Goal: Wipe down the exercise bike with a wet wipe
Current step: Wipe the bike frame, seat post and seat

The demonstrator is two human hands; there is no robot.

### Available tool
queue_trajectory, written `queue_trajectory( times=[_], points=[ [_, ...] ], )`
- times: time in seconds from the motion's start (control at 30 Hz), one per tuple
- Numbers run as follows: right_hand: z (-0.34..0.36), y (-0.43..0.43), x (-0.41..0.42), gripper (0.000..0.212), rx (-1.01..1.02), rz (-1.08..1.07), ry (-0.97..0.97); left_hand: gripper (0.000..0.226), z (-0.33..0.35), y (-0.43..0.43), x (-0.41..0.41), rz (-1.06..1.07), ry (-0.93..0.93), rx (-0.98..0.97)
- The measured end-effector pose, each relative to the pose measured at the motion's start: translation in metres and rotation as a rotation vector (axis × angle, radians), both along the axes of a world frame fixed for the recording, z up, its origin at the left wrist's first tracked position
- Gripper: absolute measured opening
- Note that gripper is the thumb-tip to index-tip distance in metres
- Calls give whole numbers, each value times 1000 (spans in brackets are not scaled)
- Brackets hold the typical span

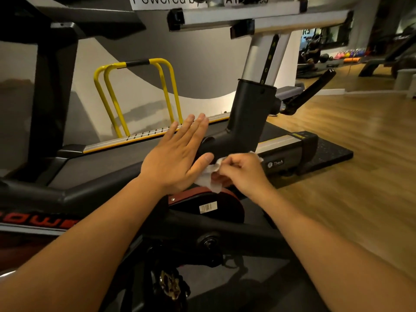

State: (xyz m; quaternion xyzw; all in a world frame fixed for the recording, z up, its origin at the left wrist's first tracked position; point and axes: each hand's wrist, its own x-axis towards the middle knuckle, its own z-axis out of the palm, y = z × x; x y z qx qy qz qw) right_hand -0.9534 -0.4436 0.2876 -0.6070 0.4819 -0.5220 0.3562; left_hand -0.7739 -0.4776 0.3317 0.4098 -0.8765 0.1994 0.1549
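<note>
The exercise bike's black frame (247, 113) rises in the middle of the view into a silver post, with a red and black flywheel cover (216, 206) below my hands. My left hand (177, 154) is held flat with straight fingers in front of the frame. A crumpled white wet wipe (208, 174) lies against its palm side. My right hand (240, 172) pinches the wipe with curled fingers, just right of the left hand. Part of the wipe is hidden behind both hands.
A yellow tubular rail (139, 64) stands on a treadmill-like deck (290, 140) behind the bike. A black adjustment lever (313, 91) sticks out right of the post. Wooden floor (360, 165) spreads to the right, with gym equipment far back.
</note>
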Motion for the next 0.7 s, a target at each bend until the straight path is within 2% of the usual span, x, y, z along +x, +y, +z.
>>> queue_trajectory(
  times=[0.07,0.17,0.2,0.27,0.37,0.43,0.5,0.57,0.63,0.7],
  points=[
    [20,-8,-13,10,-8,-25,3,73,-3,4,4,-23,28,51],
    [74,-19,-38,10,-94,-108,-322,74,-8,10,6,-34,40,49],
    [81,-21,-39,11,-138,-120,-371,75,-9,11,6,-35,48,42],
    [68,-21,-30,13,-155,-103,-309,75,-10,11,5,-24,84,42],
    [40,-13,-17,9,-54,31,-148,73,-6,15,0,8,179,98],
    [41,-13,-19,23,-43,62,-120,69,-5,17,-1,-11,212,133],
    [45,-12,-22,33,-75,101,-109,63,-5,16,2,-62,115,62],
    [41,-10,-24,31,-102,106,-111,58,-7,13,7,-50,-10,18],
    [31,-9,-29,27,-171,-33,-125,55,-7,13,8,-18,-53,1],
    [22,-14,-40,26,-319,-342,4,54,-7,16,7,-6,-53,-4]
  ],
)
